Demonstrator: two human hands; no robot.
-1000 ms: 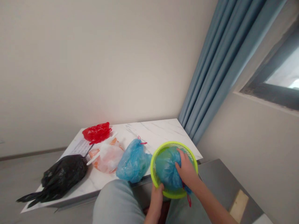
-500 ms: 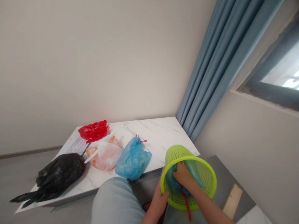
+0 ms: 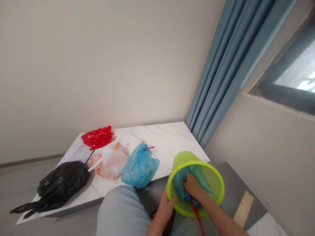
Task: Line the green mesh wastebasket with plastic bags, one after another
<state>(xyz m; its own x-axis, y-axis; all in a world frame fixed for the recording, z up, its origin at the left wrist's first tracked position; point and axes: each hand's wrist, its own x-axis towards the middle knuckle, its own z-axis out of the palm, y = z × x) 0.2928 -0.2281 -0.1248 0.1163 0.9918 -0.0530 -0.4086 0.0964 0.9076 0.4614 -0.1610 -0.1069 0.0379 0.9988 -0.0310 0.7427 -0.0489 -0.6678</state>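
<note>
A lime-green mesh plastic basket (image 3: pixel 185 158) is tipped toward me over my lap, its mouth facing me. My left hand (image 3: pixel 166 205) grips its left rim, thumb on the near side and fingers around the outside. Inside the basket, my right hand (image 3: pixel 193 186) is closed on a bluish-green plastic bag (image 3: pixel 180 183) that lines the inner wall; the fingertips are partly hidden in its folds. A red drawstring (image 3: pixel 197 214) from this bag hangs out over the near rim.
On the white marbled table (image 3: pixel 167 134) lie a tied blue bag (image 3: pixel 140 165), a white-and-orange bag (image 3: pixel 112 162), a red bag (image 3: pixel 97 137), a black bag (image 3: pixel 64 183) and a printed sheet (image 3: pixel 81 152). A wooden block (image 3: pixel 243 209) lies at right, below a blue curtain (image 3: pixel 221 72).
The basket has shifted slightly left with both hands. My right hand's fingers have closed further into the bag, and the red drawstring hangs a little lower.
</note>
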